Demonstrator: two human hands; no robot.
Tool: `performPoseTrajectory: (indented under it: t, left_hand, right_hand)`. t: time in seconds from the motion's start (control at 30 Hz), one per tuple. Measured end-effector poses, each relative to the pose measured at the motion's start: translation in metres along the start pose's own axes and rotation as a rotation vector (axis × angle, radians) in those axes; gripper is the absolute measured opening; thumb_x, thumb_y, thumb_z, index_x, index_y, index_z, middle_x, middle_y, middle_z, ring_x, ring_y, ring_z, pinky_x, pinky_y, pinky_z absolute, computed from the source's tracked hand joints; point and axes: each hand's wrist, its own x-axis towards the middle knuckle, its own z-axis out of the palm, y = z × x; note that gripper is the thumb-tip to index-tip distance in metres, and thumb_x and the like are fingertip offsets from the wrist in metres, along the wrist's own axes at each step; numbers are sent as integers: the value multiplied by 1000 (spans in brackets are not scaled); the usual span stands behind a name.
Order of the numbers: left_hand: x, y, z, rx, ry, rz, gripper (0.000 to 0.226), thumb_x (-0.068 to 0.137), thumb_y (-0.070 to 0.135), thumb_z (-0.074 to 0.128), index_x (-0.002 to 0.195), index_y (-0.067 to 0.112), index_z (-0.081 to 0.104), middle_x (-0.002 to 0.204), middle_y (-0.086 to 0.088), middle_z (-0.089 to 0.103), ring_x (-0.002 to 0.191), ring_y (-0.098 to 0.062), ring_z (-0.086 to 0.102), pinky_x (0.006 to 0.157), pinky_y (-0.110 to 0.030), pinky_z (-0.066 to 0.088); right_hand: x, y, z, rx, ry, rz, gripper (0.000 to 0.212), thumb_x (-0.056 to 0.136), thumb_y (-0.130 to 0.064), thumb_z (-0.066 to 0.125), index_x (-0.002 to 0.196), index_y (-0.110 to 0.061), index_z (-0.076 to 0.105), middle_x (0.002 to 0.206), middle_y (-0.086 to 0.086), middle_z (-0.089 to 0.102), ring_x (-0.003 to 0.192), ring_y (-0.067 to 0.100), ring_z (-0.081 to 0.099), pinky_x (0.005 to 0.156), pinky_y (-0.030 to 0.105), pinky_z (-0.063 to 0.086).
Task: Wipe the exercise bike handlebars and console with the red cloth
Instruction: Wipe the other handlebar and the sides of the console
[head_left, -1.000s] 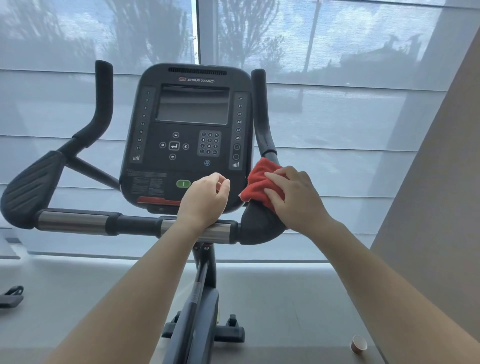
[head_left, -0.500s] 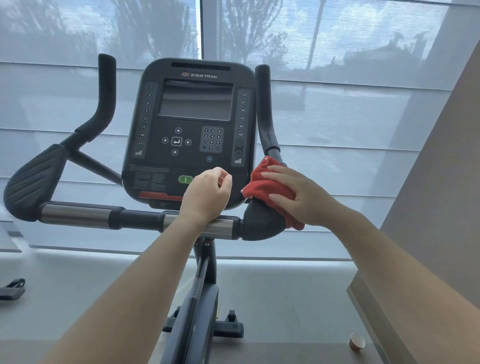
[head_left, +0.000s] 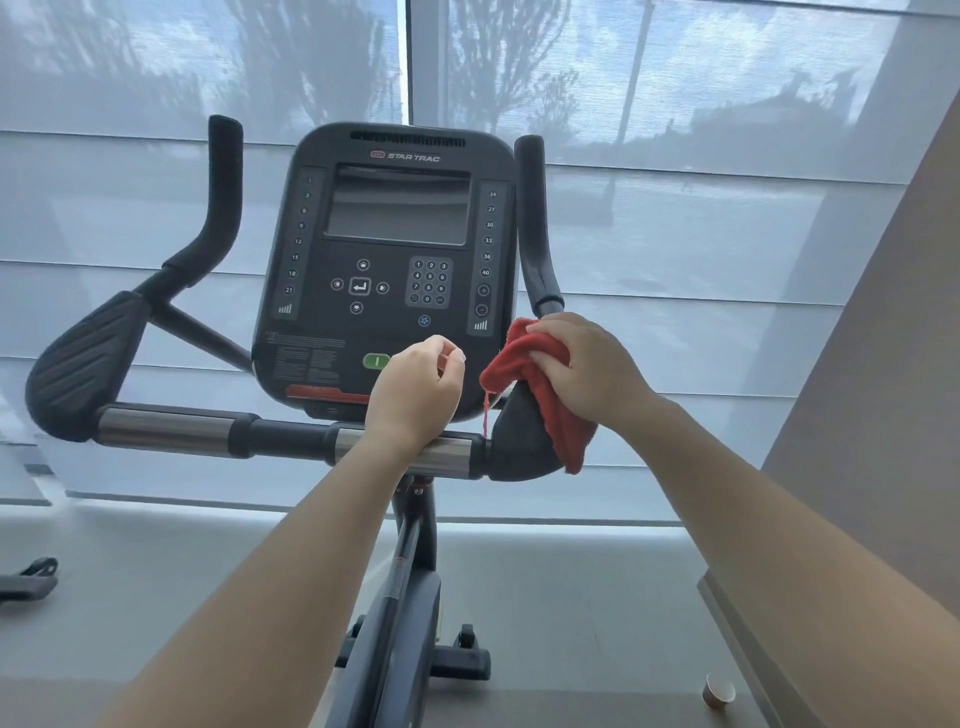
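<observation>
Exercise bike front end, seen from your head camera. Far left of both grips: the left elbow pad and the left upright handle, both dark and untouched. The horizontal handlebar runs rightward from the pad, alternating chrome and black sections. Above it stands the console, marked STAR TRAC, with a blank screen, a number keypad and a green button just left of your left hand.

Your left hand rests with its wrist on the chrome section of the bar, directly in front of the console's lower right corner; the fingers are curled loosely together and hold nothing.

Just right of that hand, apart from it, the red cloth drapes over the right elbow pad, with a loose thread hanging from its left edge. Your right hand is clamped on the cloth, pressing it against the pad's upper slope, at the foot of the right upright handle.

Below and well right of this grip, a small brown cup lies on the floor.
</observation>
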Motion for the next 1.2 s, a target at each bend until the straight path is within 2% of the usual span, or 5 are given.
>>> performPoseTrajectory:
  t: [0.13, 0.27, 0.67, 0.9, 1.2]
  left_hand:
    - [1, 0, -2, -42, 32, -20, 24, 94, 26, 39, 94, 15, 61, 89, 1, 67, 84, -18, 58, 71, -29, 41]
    - [1, 0, -3, -62, 42, -27, 25, 94, 25, 39, 94, 14, 61, 89, 0, 68, 84, -19, 58, 71, -29, 41]
    - [2, -2, -5, -114, 62, -57, 25, 95, 25, 37, 92, 18, 61, 86, 0, 67, 80, -19, 61, 71, -32, 46]
    - [3, -2, -4, -94, 44, -54, 26, 95, 24, 37, 93, 18, 62, 88, 0, 68, 84, -19, 60, 73, -32, 45]
    - [1, -1, -3, -74, 37, -34, 25, 95, 23, 38, 91, 19, 62, 85, 1, 68, 81, -19, 60, 72, -32, 46]
  right_hand:
    - [22, 1, -13, 46, 132, -4, 21, 90, -20, 53, 108, -21, 63, 118, -2, 61, 111, 19, 53, 98, 33, 39]
    - [23, 7, -2, -108, -105, -47, 21, 89, -25, 49, 105, -22, 63, 112, -1, 61, 109, 21, 51, 96, 33, 39]
    - [-3, 1, -1, -98, -171, -178, 21, 89, -30, 48, 101, -25, 65, 113, -10, 60, 116, 14, 46, 101, 34, 35]
    - [-36, -7, 5, 38, -60, -203, 22, 88, -29, 47, 99, -27, 66, 110, -14, 59, 108, 4, 47, 96, 15, 30]
    - [-52, -4, -1, 113, -4, -173, 18, 88, -26, 51, 98, -25, 66, 108, -14, 60, 102, 1, 48, 93, 10, 31]
